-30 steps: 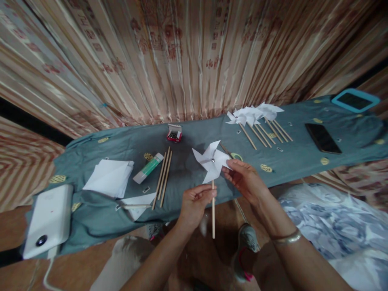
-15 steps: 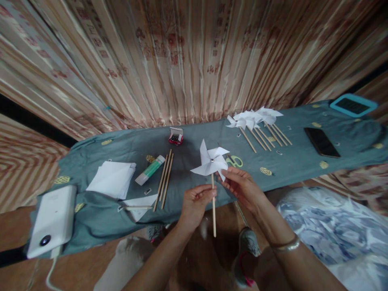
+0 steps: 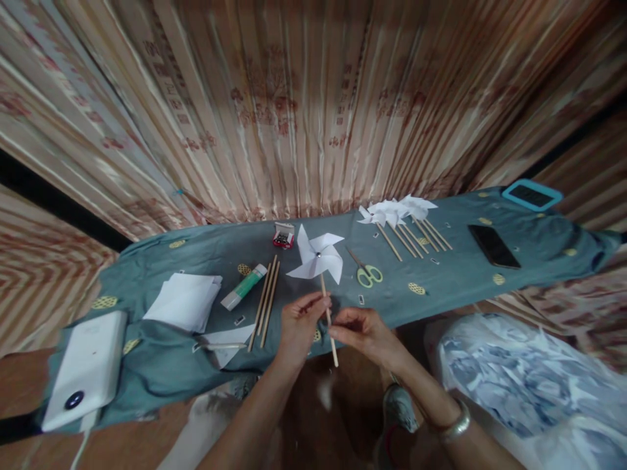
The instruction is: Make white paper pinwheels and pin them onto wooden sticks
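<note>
A white paper pinwheel (image 3: 318, 256) on a wooden stick is upright in front of me, with a small shiny pin at its centre. My left hand (image 3: 302, 326) pinches the stick below the paper blades. Lower on the same stick, the thumb and fingertips of my right hand (image 3: 360, 334) close around it. Green-handled scissors (image 3: 368, 275) lie to the right of the blades. On the left are several loose wooden sticks (image 3: 264, 303), a glue stick (image 3: 243, 287) and a small red box (image 3: 283, 236) with its lid up, holding small dark pieces.
Several pinwheels (image 3: 399, 212) lie in a row at the back right. A black phone (image 3: 494, 247) and a blue-framed tablet (image 3: 532, 194) are farther right. At left are stacked paper squares (image 3: 183, 301), a pen (image 3: 223, 346) on folded paper and a white device (image 3: 84, 369). A plastic bag (image 3: 519, 372) stands lower right.
My right hand has moved from a paper blade down to the lower stick. The pinwheel and my left hand have shifted left, uncovering the scissors. The camera view has shifted too.
</note>
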Motion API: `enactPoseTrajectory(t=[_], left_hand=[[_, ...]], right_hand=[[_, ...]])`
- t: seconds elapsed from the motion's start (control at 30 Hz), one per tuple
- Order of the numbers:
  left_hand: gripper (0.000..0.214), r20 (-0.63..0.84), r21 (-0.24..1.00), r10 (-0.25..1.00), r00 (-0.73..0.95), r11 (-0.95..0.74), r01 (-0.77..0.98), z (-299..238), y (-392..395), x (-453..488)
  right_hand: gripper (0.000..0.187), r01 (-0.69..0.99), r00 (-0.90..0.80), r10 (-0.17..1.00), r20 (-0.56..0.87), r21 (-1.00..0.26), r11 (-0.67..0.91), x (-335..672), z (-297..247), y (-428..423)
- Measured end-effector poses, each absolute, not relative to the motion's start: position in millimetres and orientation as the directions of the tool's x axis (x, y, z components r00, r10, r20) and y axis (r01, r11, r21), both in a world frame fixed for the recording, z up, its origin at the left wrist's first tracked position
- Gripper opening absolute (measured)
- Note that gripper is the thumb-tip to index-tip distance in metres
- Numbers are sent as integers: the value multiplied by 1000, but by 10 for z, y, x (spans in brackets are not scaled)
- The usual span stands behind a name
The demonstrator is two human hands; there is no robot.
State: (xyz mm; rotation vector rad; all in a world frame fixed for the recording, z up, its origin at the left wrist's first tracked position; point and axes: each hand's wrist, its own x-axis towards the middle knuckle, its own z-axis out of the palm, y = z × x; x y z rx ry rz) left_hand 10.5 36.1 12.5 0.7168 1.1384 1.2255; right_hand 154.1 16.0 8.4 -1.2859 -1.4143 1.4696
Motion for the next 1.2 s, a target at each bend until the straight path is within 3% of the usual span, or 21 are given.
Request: enactPoseTrajectory(t=[0.3, 0.47, 0.53, 0.63, 0.67, 0.93, 1.2], left_hand=[[30, -243, 911, 967, -73, 202, -360, 133, 376, 40], [38, -228, 908, 971, -72, 186, -376, 97, 345, 25], [39, -227, 908, 971, -73, 184, -377, 73, 335, 14], [38, -225, 906, 973, -55, 188, -378, 48, 325, 1], [38, -224, 905, 973, -49, 190, -380, 44, 321, 0], [33, -261, 890, 965, -4, 239, -389, 37, 275, 51], [29, -281, 884, 960, -7, 256, -392, -2, 258, 57]], right_hand=[[34, 161, -226, 968, -112, -984, -77, 1401, 33, 145], [30, 396, -123, 992, -29, -918, 22, 1569, 128, 313], [26, 605, -92, 996, 8, -793, 63, 1680, 245, 434], [21, 949, -14, 1000, -28, -315, 5, 1850, 418, 655], [21, 971, 19, 999, -37, -239, -28, 1904, 456, 732], [31, 975, 217, 973, -75, 73, -212, 2339, 365, 1288], [36, 941, 299, 952, -69, 189, -282, 2566, 193, 1649]])
